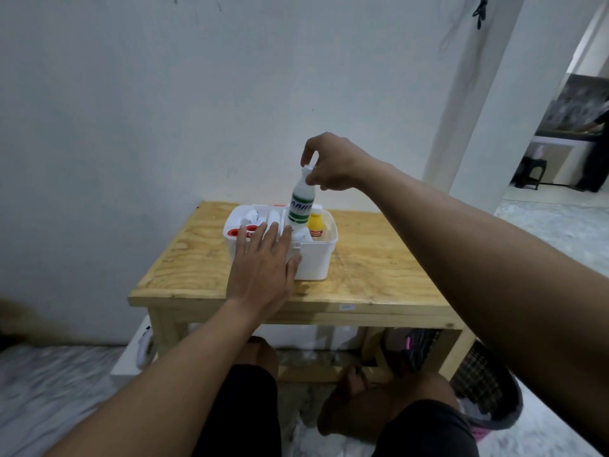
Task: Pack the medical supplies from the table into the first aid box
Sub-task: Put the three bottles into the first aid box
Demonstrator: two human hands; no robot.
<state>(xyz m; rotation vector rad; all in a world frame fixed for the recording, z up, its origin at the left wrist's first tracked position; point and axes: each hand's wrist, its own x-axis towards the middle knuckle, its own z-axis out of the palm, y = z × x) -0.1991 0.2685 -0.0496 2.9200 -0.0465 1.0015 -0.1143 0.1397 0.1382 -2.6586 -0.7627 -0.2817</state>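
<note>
The wooden desk (379,275) stands against the wall, and no loose supplies show on its bare top. On it sits the white first aid box (313,262), open at the top. The left hand (263,268) lies flat on the near left rim of the box, fingers spread and gripping nothing; I judge it steadies the box. The right hand (333,163) is above the box, and its fingers (308,156) are pinched on the cap of the white bottle (300,206) with green stripes. The bottle hangs upright, long axis vertical, directly under these fingers, its base already inside the right part of the box, just beside a small yellow bottle (315,224). The coming move is probably straight down.
</note>
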